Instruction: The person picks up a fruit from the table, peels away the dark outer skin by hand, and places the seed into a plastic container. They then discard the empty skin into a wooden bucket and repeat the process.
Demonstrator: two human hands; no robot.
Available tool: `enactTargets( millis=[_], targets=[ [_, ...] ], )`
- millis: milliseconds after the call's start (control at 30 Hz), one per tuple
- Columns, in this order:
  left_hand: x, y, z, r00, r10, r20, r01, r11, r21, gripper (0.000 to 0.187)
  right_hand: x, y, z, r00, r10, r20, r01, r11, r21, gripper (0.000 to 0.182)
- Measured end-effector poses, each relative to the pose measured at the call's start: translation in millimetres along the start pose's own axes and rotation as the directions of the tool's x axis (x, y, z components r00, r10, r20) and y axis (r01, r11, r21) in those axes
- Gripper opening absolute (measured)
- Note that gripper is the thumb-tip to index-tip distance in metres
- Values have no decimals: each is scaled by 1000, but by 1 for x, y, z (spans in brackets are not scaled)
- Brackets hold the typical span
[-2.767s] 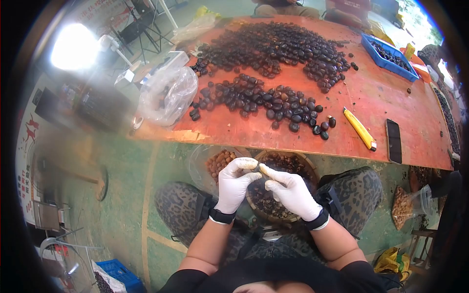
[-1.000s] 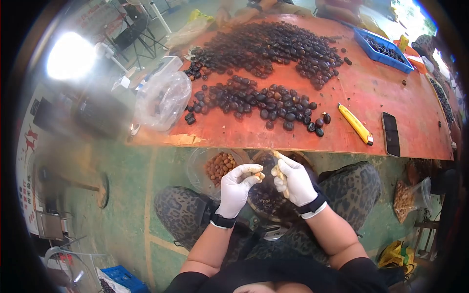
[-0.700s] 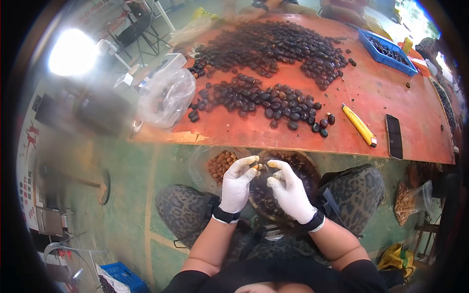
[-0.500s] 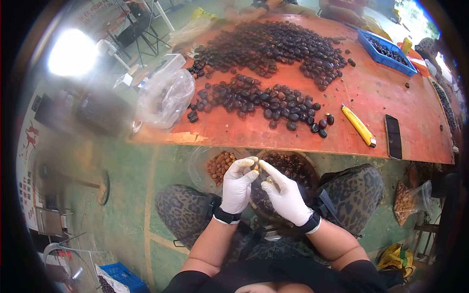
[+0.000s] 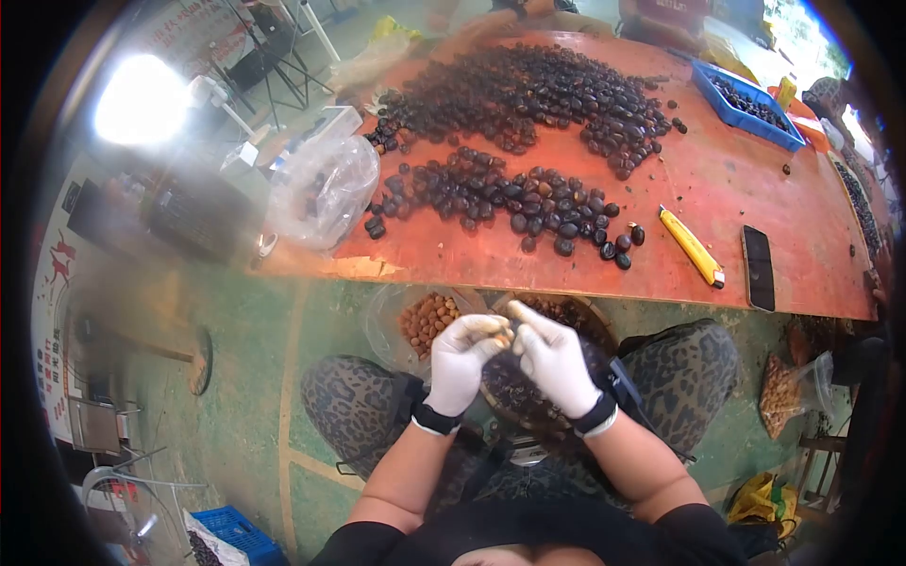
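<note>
Both hands wear white gloves with dark wristbands. My left hand [image 5: 462, 363] is closed, its fingertips round a small nut [image 5: 506, 337] that is partly hidden. Against it, my right hand [image 5: 555, 363] is closed too, thumb and index finger pinched at the nut; whatever else it holds is too small to name. Beneath the hands is a round basket of dark shells [image 5: 514, 387]. Left of it stands a clear container with brown peeled nuts [image 5: 427, 323]. Dark nuts [image 5: 543, 203] lie in heaps on the red table [image 5: 453, 257].
On the table lie a yellow cutter [image 5: 692, 247], a phone [image 5: 758, 268], a clear plastic bag [image 5: 326, 193] and a blue tray [image 5: 746, 115]. A bag of nuts [image 5: 780, 391] is on the floor at right. Parts of other people show at the far edge.
My right hand's fingers have curled in and shifted slightly, with the index finger now raised nearer the left fingertips. My left fingers have closed a little more around the nut.
</note>
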State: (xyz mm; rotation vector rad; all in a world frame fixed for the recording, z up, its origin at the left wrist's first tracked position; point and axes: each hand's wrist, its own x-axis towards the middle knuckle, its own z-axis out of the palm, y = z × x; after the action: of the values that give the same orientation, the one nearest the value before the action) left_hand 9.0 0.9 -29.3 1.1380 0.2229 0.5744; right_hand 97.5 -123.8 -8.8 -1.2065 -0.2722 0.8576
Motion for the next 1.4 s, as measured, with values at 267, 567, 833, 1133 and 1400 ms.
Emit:
enactTargets(
  millis=[267, 567, 833, 1133, 1400],
  targets=[
    [3, 4, -1, 994, -109, -31, 100, 971, -219, 27, -14, -6, -6, 965, -260, 37, 250, 868, -429, 38],
    [4, -5, -3, 997, -67, -34, 56, 966, -251, 31, -22, -12, 5, 918, -353, 184, 393, 739, -547, 54],
    [5, -5, -3, 998, -4, -57, -7, 984, -179, 29, -19, -5, 10, 916, -373, 147, 395, 779, -487, 45],
    [11, 4, -17, 986, -162, -26, 161, 986, -34, 25, -5, 7, 5, 923, -380, 55, 359, 803, -475, 34],
    [11, 15, -20, 960, -276, 51, 280, 957, -81, 30, -7, 1, -14, 884, -451, 121, 414, 637, -650, 33]
  ],
)
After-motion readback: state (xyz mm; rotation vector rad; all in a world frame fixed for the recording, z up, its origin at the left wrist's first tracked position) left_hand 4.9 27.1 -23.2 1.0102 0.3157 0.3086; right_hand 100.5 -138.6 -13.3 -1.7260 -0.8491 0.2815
